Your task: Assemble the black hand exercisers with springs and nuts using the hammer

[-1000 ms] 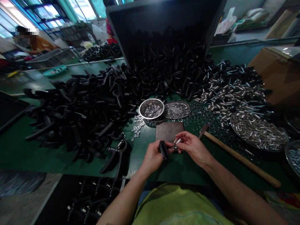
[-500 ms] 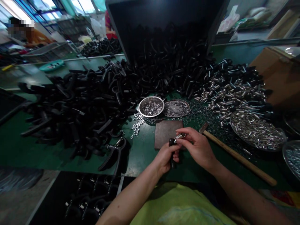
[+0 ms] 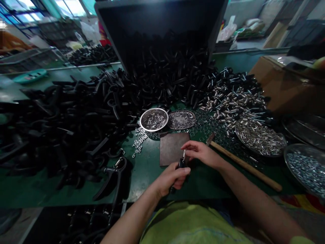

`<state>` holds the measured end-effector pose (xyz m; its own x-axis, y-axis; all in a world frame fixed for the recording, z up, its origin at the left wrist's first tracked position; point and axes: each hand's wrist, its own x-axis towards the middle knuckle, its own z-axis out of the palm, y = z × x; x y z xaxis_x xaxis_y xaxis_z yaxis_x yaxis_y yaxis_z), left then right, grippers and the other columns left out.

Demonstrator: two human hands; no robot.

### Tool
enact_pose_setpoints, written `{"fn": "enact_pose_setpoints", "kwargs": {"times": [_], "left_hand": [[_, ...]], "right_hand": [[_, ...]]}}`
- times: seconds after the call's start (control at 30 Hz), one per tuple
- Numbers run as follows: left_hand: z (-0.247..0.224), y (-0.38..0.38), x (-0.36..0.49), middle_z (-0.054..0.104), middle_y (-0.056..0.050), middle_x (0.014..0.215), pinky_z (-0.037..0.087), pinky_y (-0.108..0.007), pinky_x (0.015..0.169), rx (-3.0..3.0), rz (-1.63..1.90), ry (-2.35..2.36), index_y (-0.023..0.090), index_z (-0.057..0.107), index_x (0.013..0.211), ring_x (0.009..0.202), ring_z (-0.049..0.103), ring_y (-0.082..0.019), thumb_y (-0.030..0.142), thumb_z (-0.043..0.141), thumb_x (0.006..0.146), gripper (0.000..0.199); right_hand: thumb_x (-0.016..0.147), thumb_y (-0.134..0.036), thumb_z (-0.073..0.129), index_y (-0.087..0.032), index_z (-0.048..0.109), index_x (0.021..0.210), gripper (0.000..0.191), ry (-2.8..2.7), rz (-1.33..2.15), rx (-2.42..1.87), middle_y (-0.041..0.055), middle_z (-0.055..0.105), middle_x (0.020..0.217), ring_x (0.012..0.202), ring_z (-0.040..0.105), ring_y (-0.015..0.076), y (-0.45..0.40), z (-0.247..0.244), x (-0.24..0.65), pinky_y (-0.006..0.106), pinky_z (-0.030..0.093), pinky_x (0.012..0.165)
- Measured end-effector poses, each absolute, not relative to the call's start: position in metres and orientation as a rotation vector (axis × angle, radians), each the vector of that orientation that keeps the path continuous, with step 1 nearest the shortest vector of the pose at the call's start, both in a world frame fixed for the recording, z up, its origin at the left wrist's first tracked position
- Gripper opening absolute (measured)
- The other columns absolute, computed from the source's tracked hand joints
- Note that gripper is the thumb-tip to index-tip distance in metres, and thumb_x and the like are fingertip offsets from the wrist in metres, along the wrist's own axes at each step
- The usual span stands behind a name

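Observation:
My left hand [image 3: 174, 178] is wrapped round a black handle part [image 3: 181, 163] in front of my body. A metal spring [image 3: 183, 154] stands up from the top of that part. The fingers of my right hand [image 3: 199, 152] are closed at the spring, just above my left hand. Behind both hands a flat square metal plate [image 3: 172, 147] lies on the green table. Left of the hands rests a black clamp-like part [image 3: 119, 176] with a small spring on it.
A round steel bowl [image 3: 154, 119] and an oval tray [image 3: 181, 119] hold small rings. Black parts [image 3: 83, 115] are heaped at left and behind. A hammer [image 3: 246, 165], a dish of metal pins [image 3: 260, 137], a dish of small bluish pieces [image 3: 307, 169] and a cardboard box [image 3: 286, 84] are at right.
The view has turned a little, and the table items sit further left. The spring now points upright instead of slanting, and my left thumb lies lower along the black part.

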<state>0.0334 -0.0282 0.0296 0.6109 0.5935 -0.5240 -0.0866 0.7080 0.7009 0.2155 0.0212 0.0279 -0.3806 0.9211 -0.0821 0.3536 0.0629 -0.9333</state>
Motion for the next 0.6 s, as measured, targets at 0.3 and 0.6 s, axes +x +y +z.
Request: {"fn": "enact_pose_setpoints", "kwargs": {"times": [0.3, 0.6], "left_hand": [[0.024, -0.021, 0.013, 0.046, 0.004, 0.065, 0.027, -0.015, 0.041, 0.636, 0.659, 0.975, 0.016, 0.05, 0.08, 0.049, 0.038, -0.004, 0.048, 0.062, 0.077, 0.034], [0.026, -0.009, 0.031, 0.042, 0.004, 0.062, 0.026, -0.015, 0.041, 0.447, 0.707, 0.966, 0.014, 0.057, 0.084, 0.049, 0.036, -0.005, 0.066, 0.054, 0.074, 0.053]], "right_hand": [[0.076, -0.027, 0.062, -0.019, 0.062, 0.07, 0.01, -2.329, 0.163, -2.063, 0.009, 0.059, 0.089, 0.097, 0.046, 0.0264, 0.063, 0.003, 0.269, 0.036, 0.036, 0.078], [0.092, -0.034, 0.036, -0.022, 0.045, 0.09, 0.016, -1.78, 1.163, -1.348, -0.0012, 0.059, 0.074, 0.065, 0.057, 0.0136, 0.019, 0.042, 0.202, 0.026, 0.042, 0.061]]}}
